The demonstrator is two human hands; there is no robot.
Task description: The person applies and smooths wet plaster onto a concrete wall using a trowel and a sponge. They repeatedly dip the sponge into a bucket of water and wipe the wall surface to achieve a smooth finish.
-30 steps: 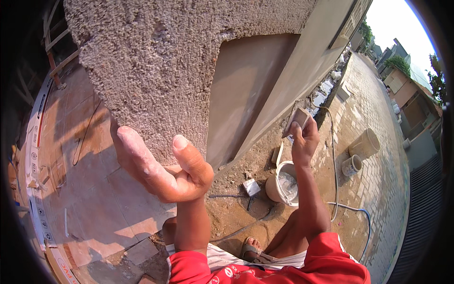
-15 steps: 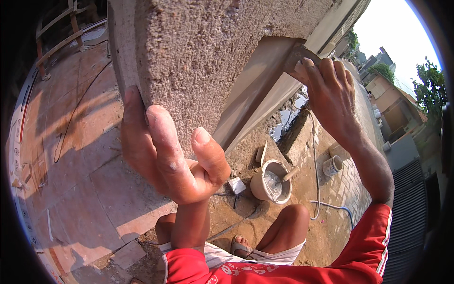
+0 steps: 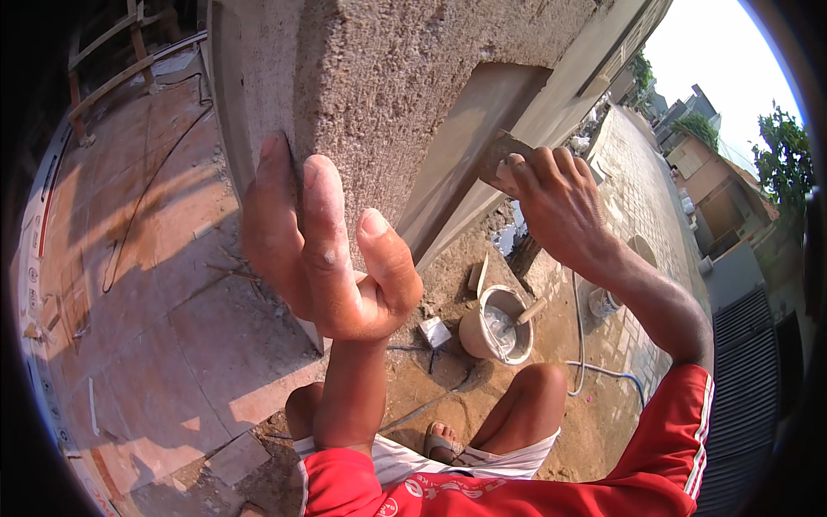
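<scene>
My left hand (image 3: pixel 332 258) rests against the corner of a rough plastered column (image 3: pixel 388 95), its fingers bent a little and apart, the tips on the edge of a smoother side face (image 3: pixel 237 86). Nothing shows in it. To its right, my right hand (image 3: pixel 556 202) grips a flat rectangular block (image 3: pixel 504 155), its far side dark, against the smooth recessed panel (image 3: pixel 452 151) in the column's face. My fingers partly cover the block, and its contact side is hidden.
Below are a bucket (image 3: pixel 476 332) of grey mix with a handled tool, a pale block (image 3: pixel 435 332), hoses (image 3: pixel 579 336) and another bucket (image 3: pixel 603 303). Pink floor tiles (image 3: pixel 164 284) and wooden framing (image 3: pixel 108 65) lie left; a paved lane (image 3: pixel 655 198) runs right, beside a dark grille (image 3: pixel 741 379).
My right hand rose from over the bucket to the recess, then moved a little down and left with the block. My left hand's fingers have shifted higher along the column's corner.
</scene>
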